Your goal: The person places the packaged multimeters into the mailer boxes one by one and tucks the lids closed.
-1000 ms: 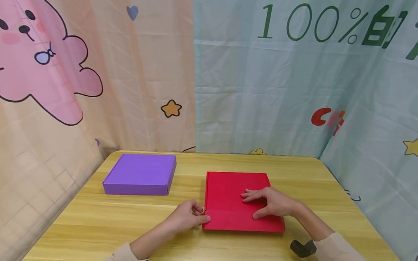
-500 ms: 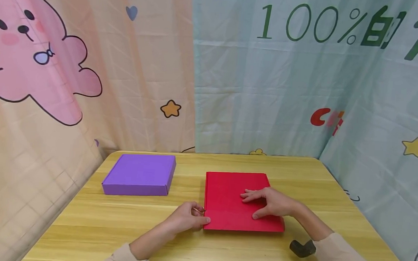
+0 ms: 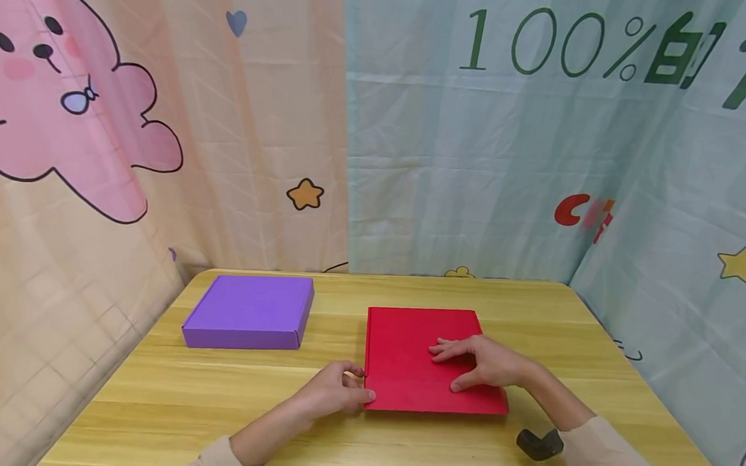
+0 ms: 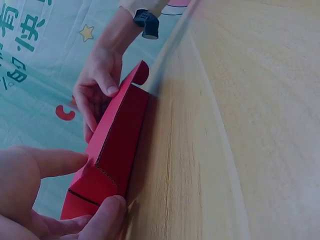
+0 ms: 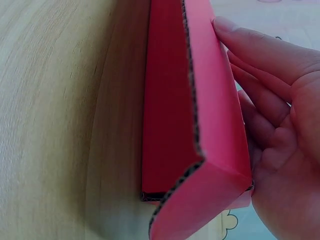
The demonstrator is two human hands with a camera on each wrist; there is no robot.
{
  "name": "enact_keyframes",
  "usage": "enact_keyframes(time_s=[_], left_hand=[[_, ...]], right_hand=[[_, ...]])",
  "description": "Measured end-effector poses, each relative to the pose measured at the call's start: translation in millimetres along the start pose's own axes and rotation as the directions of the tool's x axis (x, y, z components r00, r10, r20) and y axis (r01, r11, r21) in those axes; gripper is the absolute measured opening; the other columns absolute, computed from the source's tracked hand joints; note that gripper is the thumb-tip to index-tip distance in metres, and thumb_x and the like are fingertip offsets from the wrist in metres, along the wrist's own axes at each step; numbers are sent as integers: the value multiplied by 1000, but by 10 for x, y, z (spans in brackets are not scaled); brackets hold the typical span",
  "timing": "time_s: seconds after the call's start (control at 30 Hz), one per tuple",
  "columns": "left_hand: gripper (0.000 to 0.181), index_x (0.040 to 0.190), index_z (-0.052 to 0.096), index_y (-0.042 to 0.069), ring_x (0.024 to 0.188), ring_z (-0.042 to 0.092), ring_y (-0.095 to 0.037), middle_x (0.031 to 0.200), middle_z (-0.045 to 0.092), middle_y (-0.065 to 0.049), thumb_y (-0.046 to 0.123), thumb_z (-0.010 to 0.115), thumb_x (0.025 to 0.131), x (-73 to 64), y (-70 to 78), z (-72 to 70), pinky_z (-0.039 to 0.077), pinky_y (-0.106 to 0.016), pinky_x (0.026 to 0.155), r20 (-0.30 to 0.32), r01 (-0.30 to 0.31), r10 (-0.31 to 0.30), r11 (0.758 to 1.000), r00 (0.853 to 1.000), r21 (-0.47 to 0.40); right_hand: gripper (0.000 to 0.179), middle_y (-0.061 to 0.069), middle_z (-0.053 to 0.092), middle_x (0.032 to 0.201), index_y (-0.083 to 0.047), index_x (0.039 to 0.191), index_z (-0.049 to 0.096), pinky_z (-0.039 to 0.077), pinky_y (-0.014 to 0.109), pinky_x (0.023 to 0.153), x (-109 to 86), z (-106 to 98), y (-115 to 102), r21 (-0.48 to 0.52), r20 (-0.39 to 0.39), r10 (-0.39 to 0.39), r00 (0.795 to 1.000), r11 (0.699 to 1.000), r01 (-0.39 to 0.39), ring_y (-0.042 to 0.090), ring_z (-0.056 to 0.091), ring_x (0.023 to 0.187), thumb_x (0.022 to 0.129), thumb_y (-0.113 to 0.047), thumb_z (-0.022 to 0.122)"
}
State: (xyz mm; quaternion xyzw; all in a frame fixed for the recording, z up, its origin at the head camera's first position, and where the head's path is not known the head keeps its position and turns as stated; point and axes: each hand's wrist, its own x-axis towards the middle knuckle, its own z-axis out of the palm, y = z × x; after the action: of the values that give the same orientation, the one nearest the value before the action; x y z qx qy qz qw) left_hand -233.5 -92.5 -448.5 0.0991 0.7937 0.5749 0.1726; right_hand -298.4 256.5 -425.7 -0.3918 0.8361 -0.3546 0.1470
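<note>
A flat red cardboard box [image 3: 404, 349] lies right of the table's middle, its lid down over the body. The front flap juts toward me, and its curved tab [image 5: 190, 210] at the right end sticks out in the right wrist view. My left hand [image 3: 333, 387] holds the near left corner: the thumb [image 4: 70, 162] lies on top and a finger [image 4: 107, 212] touches the side at the corner tab. On the lid's right half rests my right hand [image 3: 493, 361], fingers spread and thumb touching the top. Some left fingers are hidden.
A closed purple box [image 3: 249, 311] lies at the back left of the wooden table [image 3: 145, 397]. Printed curtains [image 3: 256, 147] hang behind the table and along both sides. A dark wrist strap piece [image 3: 539, 444] shows at my right sleeve.
My left thumb has shifted very slightly toward the near edge of the red box. The right hand and both boxes look the same.
</note>
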Motion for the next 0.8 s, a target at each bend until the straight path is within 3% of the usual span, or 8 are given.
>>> enact_keyframes(time_s=[0.17, 0.4, 0.63, 0.8], left_hand=[[51, 129, 58, -5, 81, 64, -20, 92, 66, -9, 14, 82, 88, 2, 2, -28, 53, -35, 74, 8, -23, 23, 998, 1000, 50], [52, 131, 57, -5, 82, 65, -21, 93, 66, -9, 15, 81, 89, 16, -9, -57, 55, -37, 74, 22, -37, 36, 998, 999, 48], [51, 130, 58, -5, 82, 64, -22, 93, 65, -8, 15, 81, 89, 5, 23, -80, 56, -38, 73, 10, -30, 30, 997, 1000, 64], [55, 133, 58, -5, 89, 66, -24, 100, 64, -8, 18, 82, 89, 9, 47, -114, 58, -41, 75, -27, -101, 107, 981, 994, 163]], right_hand=[[49, 6, 58, 147, -12, 137, 69, 46, 32, 107, 4, -1, 6, 1, 0, -10, 1000, 1000, 10, 39, 37, 146, 91, -25, 80], [49, 5, 58, 147, -12, 137, 69, 45, 32, 109, 9, 2, 2, 1, -6, -12, 1000, 1000, 12, 39, 36, 147, 91, -25, 80], [47, 0, 60, 145, -17, 135, 71, 46, 33, 108, 6, 46, 11, -13, -65, 19, 998, 1000, -20, 35, 40, 145, 91, -29, 81], [46, 3, 64, 140, -15, 135, 71, 50, 34, 103, -10, 68, 6, -9, -147, 41, 988, 999, -43, 35, 50, 138, 92, -28, 79]])
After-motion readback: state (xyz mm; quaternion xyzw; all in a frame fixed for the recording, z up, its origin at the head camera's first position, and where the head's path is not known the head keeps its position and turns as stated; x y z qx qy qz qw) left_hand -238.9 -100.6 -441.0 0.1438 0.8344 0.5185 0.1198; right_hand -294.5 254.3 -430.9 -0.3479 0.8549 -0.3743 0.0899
